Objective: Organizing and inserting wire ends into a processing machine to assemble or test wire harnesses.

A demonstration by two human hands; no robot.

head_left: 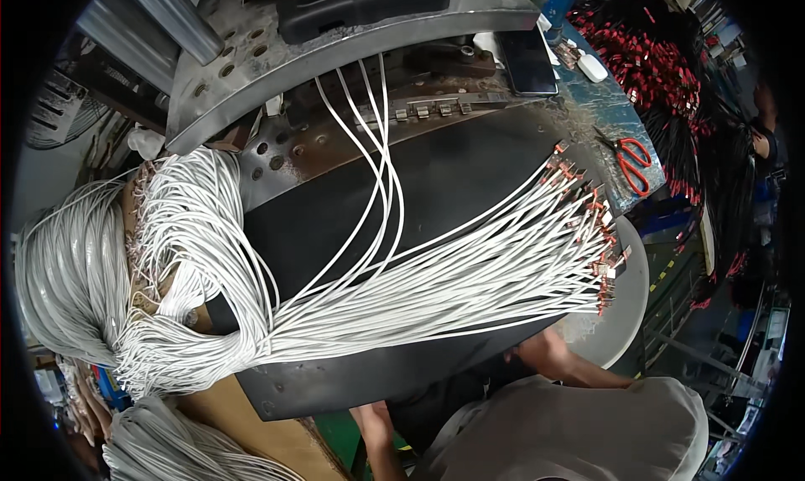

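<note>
A large bundle of white cables (402, 305) lies across a black board (335, 389), tied together toward its left end. Its right ends carry small red and metal connectors (599, 238). Several single cables (390, 179) curve up from the bundle and pass under the edge of a metal machine plate (369, 45). Below the board's front edge, my left hand (371, 418) shows only around the wrist. My right hand (541, 348) reaches beneath the same edge farther right. The board hides the fingers of both hands, so what they touch cannot be seen.
Coiled grey cables (71, 271) stand at the left, with another coil (176, 443) below. Red-handled scissors (633, 166) and a dark phone (528, 62) lie at the right back. Black cables with red ends (654, 70) hang beyond. A round stool (625, 313) is at the right.
</note>
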